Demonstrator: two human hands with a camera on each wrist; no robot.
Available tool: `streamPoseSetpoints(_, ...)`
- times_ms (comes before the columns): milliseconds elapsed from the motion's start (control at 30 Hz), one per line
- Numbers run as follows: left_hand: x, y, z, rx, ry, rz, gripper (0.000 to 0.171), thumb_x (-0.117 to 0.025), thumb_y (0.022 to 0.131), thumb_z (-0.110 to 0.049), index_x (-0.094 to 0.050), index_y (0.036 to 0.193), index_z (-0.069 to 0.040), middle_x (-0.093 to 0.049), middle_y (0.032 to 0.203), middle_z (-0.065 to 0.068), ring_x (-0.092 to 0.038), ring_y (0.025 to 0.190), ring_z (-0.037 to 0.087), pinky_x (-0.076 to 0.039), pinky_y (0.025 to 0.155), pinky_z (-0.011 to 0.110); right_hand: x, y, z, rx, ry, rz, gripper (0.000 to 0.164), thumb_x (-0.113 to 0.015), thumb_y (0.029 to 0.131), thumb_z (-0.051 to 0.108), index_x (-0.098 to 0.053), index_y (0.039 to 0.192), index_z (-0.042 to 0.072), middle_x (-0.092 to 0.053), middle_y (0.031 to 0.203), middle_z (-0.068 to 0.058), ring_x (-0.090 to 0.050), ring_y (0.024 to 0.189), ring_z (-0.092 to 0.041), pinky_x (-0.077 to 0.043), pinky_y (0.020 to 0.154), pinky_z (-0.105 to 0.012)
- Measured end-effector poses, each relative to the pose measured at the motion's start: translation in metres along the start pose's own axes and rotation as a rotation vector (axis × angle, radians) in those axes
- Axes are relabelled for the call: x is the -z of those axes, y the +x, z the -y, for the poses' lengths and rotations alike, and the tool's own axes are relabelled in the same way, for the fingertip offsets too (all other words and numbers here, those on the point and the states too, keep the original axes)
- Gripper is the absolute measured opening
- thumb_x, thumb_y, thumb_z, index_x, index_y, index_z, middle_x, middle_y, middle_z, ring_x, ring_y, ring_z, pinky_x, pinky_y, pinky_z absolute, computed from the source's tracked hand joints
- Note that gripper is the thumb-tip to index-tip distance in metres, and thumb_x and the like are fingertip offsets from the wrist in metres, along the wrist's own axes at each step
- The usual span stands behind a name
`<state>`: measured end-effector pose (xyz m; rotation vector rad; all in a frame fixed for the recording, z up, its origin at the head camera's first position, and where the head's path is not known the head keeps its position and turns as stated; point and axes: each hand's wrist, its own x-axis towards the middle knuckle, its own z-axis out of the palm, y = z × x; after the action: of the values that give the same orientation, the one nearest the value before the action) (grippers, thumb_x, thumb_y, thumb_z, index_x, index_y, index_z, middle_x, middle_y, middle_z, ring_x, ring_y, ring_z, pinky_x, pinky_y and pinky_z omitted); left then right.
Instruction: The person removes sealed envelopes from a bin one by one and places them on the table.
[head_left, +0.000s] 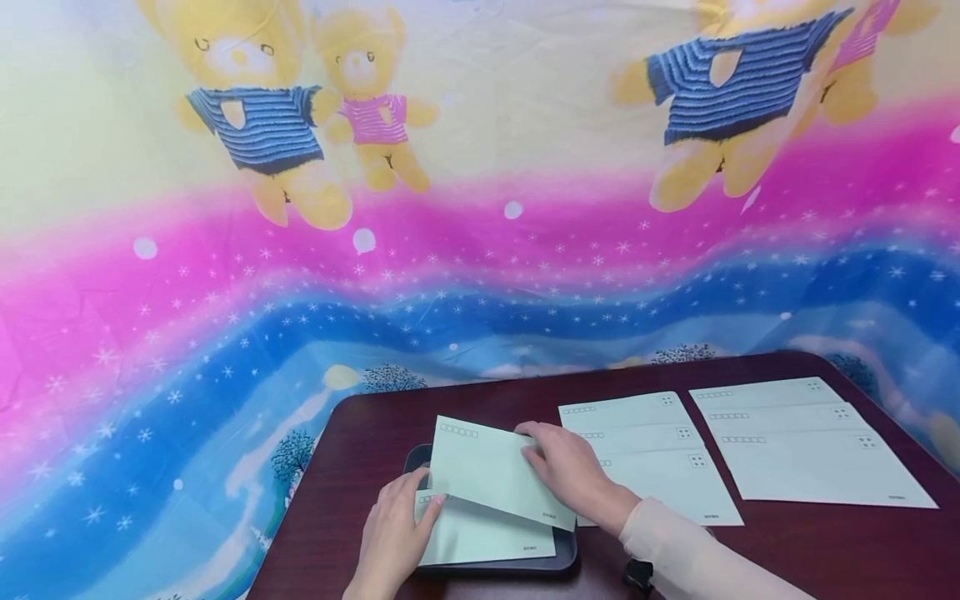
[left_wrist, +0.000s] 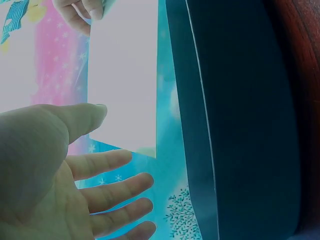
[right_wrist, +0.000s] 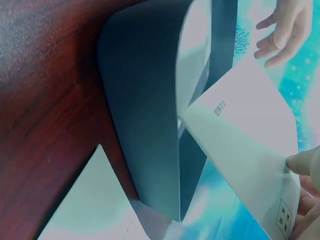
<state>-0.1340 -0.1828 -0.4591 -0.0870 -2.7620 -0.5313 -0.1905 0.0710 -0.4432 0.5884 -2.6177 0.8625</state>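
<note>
A pale green envelope (head_left: 480, 467) is held in the air over a dark tray (head_left: 567, 556), between the two hands; its long axis is slanted left to right, with the right end dipped, and its free left end is pointed toward the left hand (head_left: 392, 527); the right hand (head_left: 567, 467) is the nearer one, since the envelope is pinched by it near the upper right edge, thumb on one face and fingers behind; the lower right corner is brought close to the tray's right wall, though contact cannot be told.

The left hand is spread beside the tray's left side, fingers straight and thumb apart, with nothing gripped; whether the lower envelope (head_left: 487, 537) is touched by it cannot be told.

One envelope is held; one is seen lying in the single tray, and whether more are stacked under it is hidden; three are overlapped in a middle column (head_left: 667, 492) to the right of the tray; three more are overlapped in a right column (head_left: 832, 467); eight are thus counted in sight. All is carried by one dark red-brown bench (head_left: 360, 433); behind it a printed cloth (head_left: 480, 275) is hung, on which four bears are at least partly shown.
</note>
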Motion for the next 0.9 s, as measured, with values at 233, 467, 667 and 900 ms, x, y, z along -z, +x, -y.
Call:
streamPoseSetpoints(233, 0.002, 0.0, -0.003, 0.008, -0.003, 0.015, 0.047, -0.061, 0.087, -0.039, -0.06, 0.126, -0.014, -0.06, 0.127, 0.008, -0.05, 0.12, 0.03, -0.043, 0.092, 0.052, 0.011, 0.0, 0.002, -0.017, 0.017, -0.01, 0.028, -0.064, 0.087, 0.021, -0.065, 0.115, 0.021, -0.067, 0.107, 0.006, -0.062, 0.093, -0.01, -0.05, 0.075, -0.033)
streamPoseSetpoints(467, 0.003, 0.001, -0.005, -0.01, 0.003, 0.009, 0.047, -0.062, 0.086, -0.038, -0.06, 0.126, -0.014, -0.06, 0.125, 0.008, -0.051, 0.119, 0.03, -0.044, 0.09, 0.052, 0.021, -0.004, -0.003, -0.035, 0.004, -0.019, 0.028, -0.065, 0.086, 0.021, -0.065, 0.114, 0.023, -0.067, 0.108, 0.007, -0.062, 0.097, -0.012, -0.049, 0.077, -0.035)
streamPoseSetpoints(667, 0.002, 0.002, -0.008, -0.025, 0.009, 0.023, 0.047, -0.06, 0.087, -0.042, -0.06, 0.126, -0.015, -0.06, 0.125, 0.008, -0.051, 0.118, 0.03, -0.045, 0.089, 0.051, 0.03, -0.007, -0.011, -0.035, -0.022, -0.026, 0.027, -0.066, 0.085, 0.021, -0.066, 0.112, 0.023, -0.067, 0.108, 0.007, -0.062, 0.099, -0.012, -0.049, 0.08, -0.035)
streamPoseSetpoints(900, -0.001, 0.001, -0.014, -0.057, 0.015, 0.021, 0.048, -0.057, 0.088, -0.046, -0.06, 0.125, -0.015, -0.06, 0.125, 0.007, -0.051, 0.118, 0.029, -0.045, 0.088, 0.05, 0.039, -0.01, -0.021, -0.018, -0.037, -0.05, 0.027, -0.066, 0.085, 0.02, -0.067, 0.112, 0.021, -0.067, 0.111, 0.005, -0.062, 0.103, -0.014, -0.049, 0.083, -0.037)
